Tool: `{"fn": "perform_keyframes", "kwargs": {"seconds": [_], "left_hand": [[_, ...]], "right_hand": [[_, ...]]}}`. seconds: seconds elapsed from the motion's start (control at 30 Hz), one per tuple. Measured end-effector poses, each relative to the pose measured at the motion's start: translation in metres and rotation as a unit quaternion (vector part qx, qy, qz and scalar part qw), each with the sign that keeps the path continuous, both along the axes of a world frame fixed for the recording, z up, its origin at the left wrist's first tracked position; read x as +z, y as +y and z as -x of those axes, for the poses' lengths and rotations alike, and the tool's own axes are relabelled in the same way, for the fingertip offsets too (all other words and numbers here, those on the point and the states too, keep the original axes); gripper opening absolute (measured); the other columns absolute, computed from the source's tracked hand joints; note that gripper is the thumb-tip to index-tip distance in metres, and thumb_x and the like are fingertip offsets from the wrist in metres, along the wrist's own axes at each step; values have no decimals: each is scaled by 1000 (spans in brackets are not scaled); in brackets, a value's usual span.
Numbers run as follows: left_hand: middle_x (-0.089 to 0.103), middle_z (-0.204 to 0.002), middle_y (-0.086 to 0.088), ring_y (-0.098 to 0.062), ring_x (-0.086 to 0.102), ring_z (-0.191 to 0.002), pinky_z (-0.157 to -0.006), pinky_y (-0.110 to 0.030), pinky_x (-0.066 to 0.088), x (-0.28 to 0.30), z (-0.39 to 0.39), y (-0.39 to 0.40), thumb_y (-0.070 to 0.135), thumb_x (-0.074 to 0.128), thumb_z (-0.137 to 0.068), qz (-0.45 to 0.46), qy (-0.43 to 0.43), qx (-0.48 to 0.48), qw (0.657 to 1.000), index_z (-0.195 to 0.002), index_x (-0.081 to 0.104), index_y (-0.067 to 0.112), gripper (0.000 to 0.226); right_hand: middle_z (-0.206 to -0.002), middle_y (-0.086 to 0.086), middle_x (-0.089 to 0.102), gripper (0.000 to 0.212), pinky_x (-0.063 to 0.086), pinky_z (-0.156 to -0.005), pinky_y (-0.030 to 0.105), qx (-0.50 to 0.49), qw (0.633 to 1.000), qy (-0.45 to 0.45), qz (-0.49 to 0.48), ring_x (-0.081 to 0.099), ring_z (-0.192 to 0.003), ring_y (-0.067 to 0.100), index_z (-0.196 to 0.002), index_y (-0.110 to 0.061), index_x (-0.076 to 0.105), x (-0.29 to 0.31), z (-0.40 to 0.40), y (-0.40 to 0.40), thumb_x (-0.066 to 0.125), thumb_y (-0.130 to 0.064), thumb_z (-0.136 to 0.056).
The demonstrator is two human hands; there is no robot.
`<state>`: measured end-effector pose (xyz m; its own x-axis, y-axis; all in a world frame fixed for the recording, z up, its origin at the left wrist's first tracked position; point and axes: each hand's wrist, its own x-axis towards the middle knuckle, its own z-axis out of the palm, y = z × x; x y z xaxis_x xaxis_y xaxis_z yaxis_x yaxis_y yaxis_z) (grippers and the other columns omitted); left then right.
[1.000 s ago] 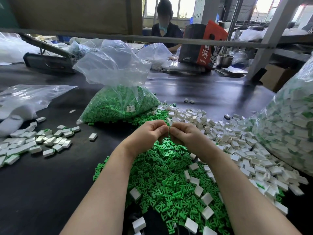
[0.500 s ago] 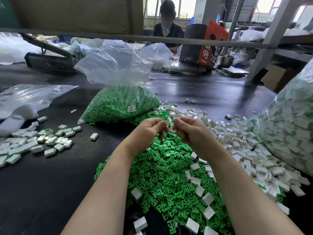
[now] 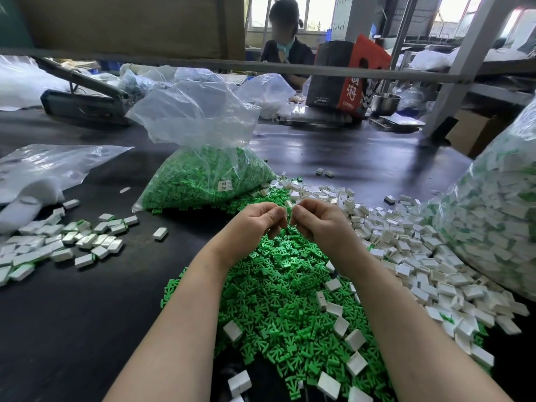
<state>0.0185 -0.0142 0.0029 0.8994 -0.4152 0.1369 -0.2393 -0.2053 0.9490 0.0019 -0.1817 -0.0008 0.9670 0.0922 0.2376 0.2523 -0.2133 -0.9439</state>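
The small green piece (image 3: 289,213) stands roughly upright, long axis near vertical; the fingers of the left hand (image 3: 255,224) and the right hand (image 3: 322,226) pinch it from either side, above the green pile (image 3: 290,291); white blocks (image 3: 406,245) lie scattered just right; a bag of green parts (image 3: 200,181) sits behind on the tabletop (image 3: 72,314).

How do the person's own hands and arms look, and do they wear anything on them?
The left hand and the right hand are bare, without gloves. No ring, watch or bracelet shows. The left forearm and right forearm are bare too; no sleeve is in view.
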Motion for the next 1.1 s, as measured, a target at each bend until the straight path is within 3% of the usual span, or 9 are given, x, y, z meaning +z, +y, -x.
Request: {"fn": "perform_keyframes", "kwargs": {"seconds": [0.17,0.3,0.47,0.63,0.77,0.83,0.97,1.1], "left_hand": [[51,-68,-4,-19,42,-69,-74,-37,33,1,-1,-2,22,45,-103,-9,-10,-6,1000,-75,58,14,32],[49,-65,6,-10,42,-64,-69,-27,35,0,-2,-2,19,44,-103,-24,0,-18,1000,-75,53,16,30],[45,-70,1,-17,38,-72,-75,-33,31,-1,-1,-1,21,43,-104,-34,25,-43,998,-85,53,11,23],[43,-79,-6,-19,37,-79,-80,-37,32,-3,1,-2,20,45,-103,-38,40,-55,997,-92,55,8,20],[42,-81,-8,-19,37,-80,-80,-37,33,-5,0,-4,15,44,-103,-58,36,-57,996,-96,53,-10,27],[42,-83,-8,-19,39,-81,-82,-37,35,-6,-1,-4,13,44,-103,-60,39,-54,996,-96,53,-10,26],[42,-76,-4,-15,42,-75,-77,-27,38,-5,0,-6,11,44,-103,-57,36,-54,996,-87,53,6,18],[41,-72,1,-3,43,-67,-67,-12,42,-7,0,-8,7,44,-102,-39,43,-50,997,-89,51,4,16]], "right_hand": [[-57,-1,44,24,31,-48,22,1,999,-25,49,36,-49,9,-79,3,57,2,0,1,54,-11,-99],[-61,6,43,26,29,-54,26,45,998,28,31,35,-54,12,-76,-6,54,0,1,0,48,-8,-101],[-59,-7,43,24,33,-52,12,103,992,62,-25,37,-51,2,-78,-7,53,-3,2,-4,45,-6,-101],[-60,-7,44,21,32,-51,13,109,993,55,10,37,-52,2,-88,8,54,-8,1,-8,47,-8,-101],[-58,-13,46,20,34,-52,11,108,992,52,33,39,-53,0,-83,-4,56,-11,1,-9,49,-9,-101],[-57,-13,46,20,33,-52,11,101,993,51,41,39,-52,-1,-82,-5,56,-13,1,-8,49,-8,-101],[-56,-14,46,23,33,-51,10,93,993,42,57,39,-52,-2,-78,-10,55,-13,1,-7,50,-8,-101],[-61,-11,46,23,33,-55,16,80,991,20,108,39,-58,5,-78,-7,56,-14,0,-8,52,-12,-100]]}}
